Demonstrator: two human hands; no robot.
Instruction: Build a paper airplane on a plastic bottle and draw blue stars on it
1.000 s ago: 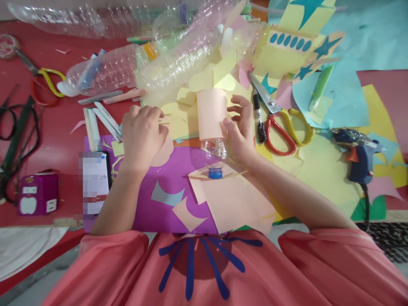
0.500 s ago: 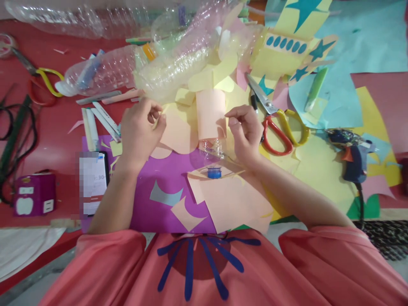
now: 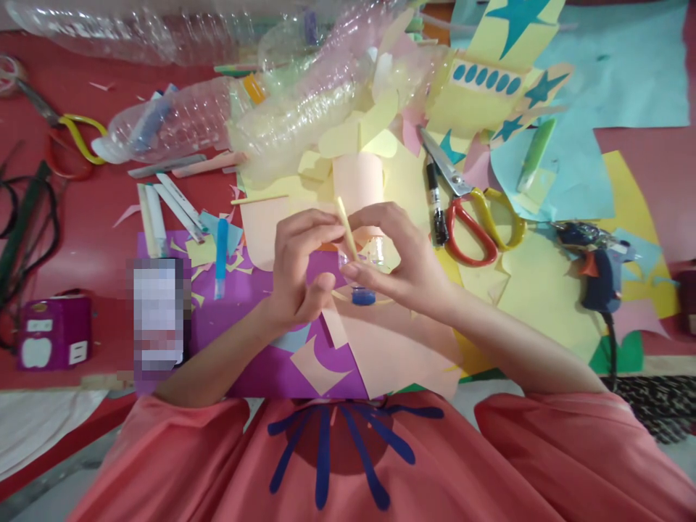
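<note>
My right hand (image 3: 405,254) pinches a narrow pale yellow paper strip (image 3: 346,225) near its lower end, held at a tilt. My left hand (image 3: 307,264) is beside it, its fingertips at the strip and its thumb spread away below. Just behind the hands lies a small clear bottle (image 3: 375,250) wrapped in peach paper (image 3: 357,177), its blue cap (image 3: 363,296) toward me. My right fingers partly hide the bottle. A second thin yellow strip (image 3: 259,199) rests on peach paper to the left.
Scissors (image 3: 470,210) and a black marker (image 3: 436,203) lie to the right, with a glue gun (image 3: 601,275) farther over. Clear plastic bottles (image 3: 179,119) lie across the back. At left are a phone (image 3: 157,312) and a purple box (image 3: 54,330). Paper scraps surround the hands.
Both hands have moved inward and closer to me, meeting in front of the wrapped bottle. A yellow strip now shows between them. The left hand has uncovered a blue stick and paper scraps.
</note>
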